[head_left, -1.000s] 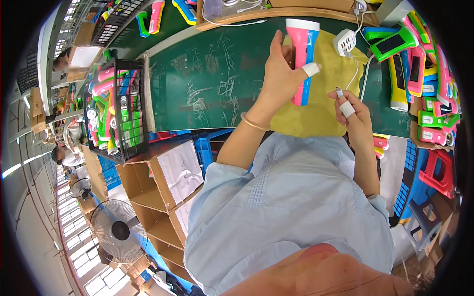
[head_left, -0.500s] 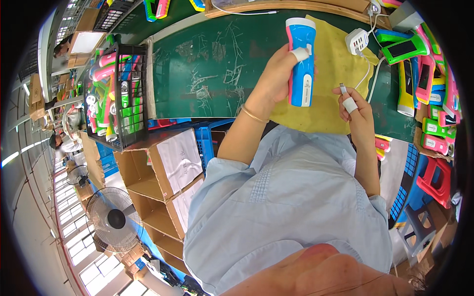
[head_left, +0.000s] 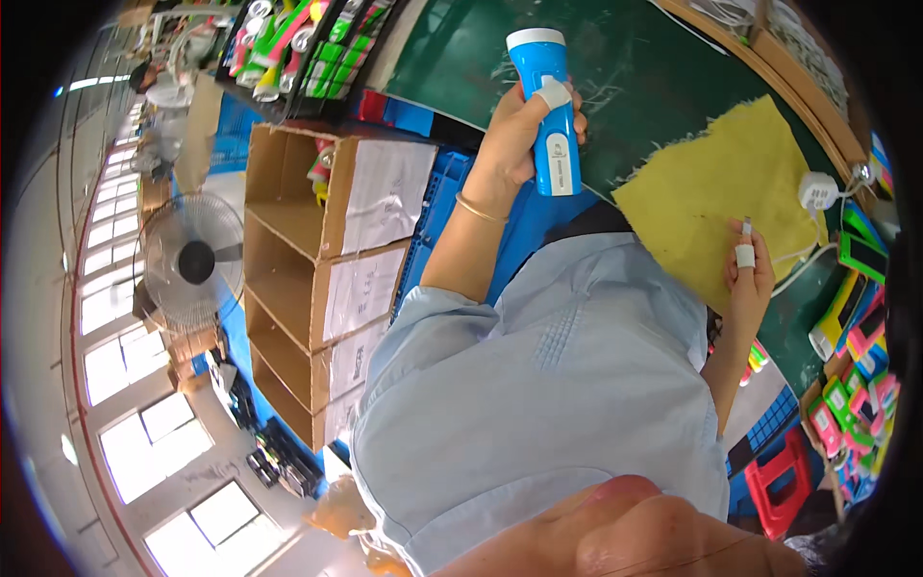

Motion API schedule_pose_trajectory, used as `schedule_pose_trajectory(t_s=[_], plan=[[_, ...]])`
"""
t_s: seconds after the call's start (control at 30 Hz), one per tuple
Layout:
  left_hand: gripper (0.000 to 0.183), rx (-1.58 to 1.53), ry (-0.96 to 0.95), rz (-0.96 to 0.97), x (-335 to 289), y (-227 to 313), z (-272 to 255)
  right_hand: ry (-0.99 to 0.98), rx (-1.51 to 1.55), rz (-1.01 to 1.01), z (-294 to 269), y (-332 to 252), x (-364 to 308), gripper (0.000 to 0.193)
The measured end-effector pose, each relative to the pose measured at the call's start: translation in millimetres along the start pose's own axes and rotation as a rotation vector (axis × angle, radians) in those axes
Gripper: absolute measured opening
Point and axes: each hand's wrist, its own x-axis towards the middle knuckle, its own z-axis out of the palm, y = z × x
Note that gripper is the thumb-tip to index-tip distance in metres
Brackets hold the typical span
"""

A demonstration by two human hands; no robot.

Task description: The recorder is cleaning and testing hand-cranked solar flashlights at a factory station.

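My left hand is wrapped round a blue flashlight with a white head, held upright past the near edge of the green table. White tape covers that thumb where it lies over the switch area. On the right, my right hand pinches a white charging cable by its plug, the metal tip pointing away from me. One of its fingers is also wrapped in white tape. Under that hand lies a yellow cloth. The cable runs toward a white multi-port USB charger beside the cloth.
A black crate of colourful flashlights stands at the upper left. Nearer are cardboard compartments and a standing fan. More flashlights are heaped at the right, above a red stool. A wooden ledge bounds the table's far side.
The view has swung to the left. My left hand has carried the flashlight leftward, away from the cloth and the right hand. The right hand still holds the cable plug.
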Motion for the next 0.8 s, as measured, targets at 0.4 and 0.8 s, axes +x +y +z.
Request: schedule_pose_trajectory(t_s=[0.4,0.8], plan=[[0.031,-0.122,0.924,0.543,-131.1,124.3,-226.0,-0.014,0.005,-0.013,-1.0,5.2,1.9,0.025],[0.048,1.482,1.156,1.128,9.5,129.2,-166.6,0.093,-0.016,-0.075,8.9,-18.5,-1.1,0.029]])
